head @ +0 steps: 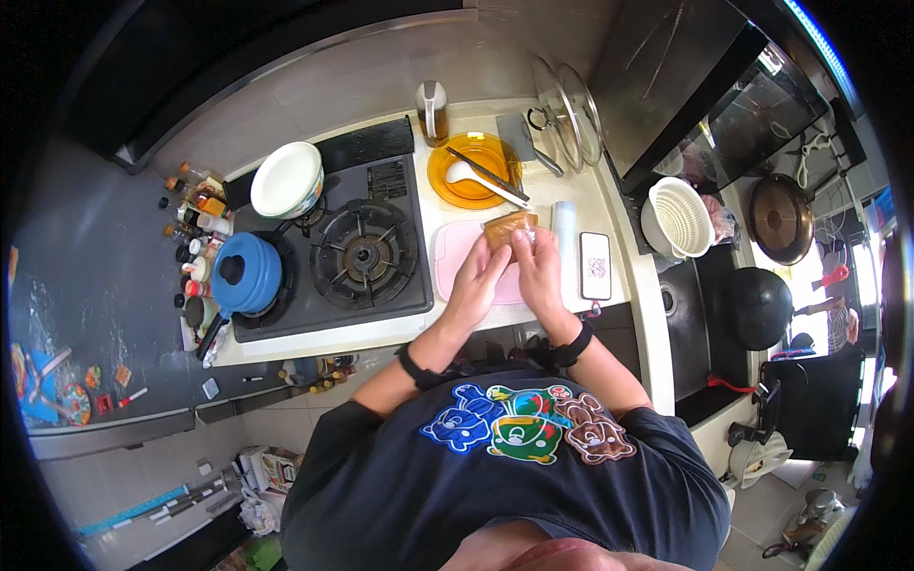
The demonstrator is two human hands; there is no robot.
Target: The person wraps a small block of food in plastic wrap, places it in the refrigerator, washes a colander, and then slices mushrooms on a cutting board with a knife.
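A small brown packet in clear plastic (505, 227) is held up between my left hand (477, 275) and my right hand (539, 270). Both thumbs press on its near side. Beneath the hands lies a pink cutting board (450, 263), partly hidden by them. Just beyond is an amber glass plate (446, 187), with a white ladle (464, 173) and dark chopsticks (477, 164) lying across it. What is inside the packet cannot be told.
Left is a gas stove (421, 291) with a blue lidded saucepan (246, 275) and a covered bowl (285, 180). A cleaver (515, 135), glass lids (571, 121), a plastic-wrap roll (563, 228) and a phone (595, 268) lie right, before the sink (689, 321).
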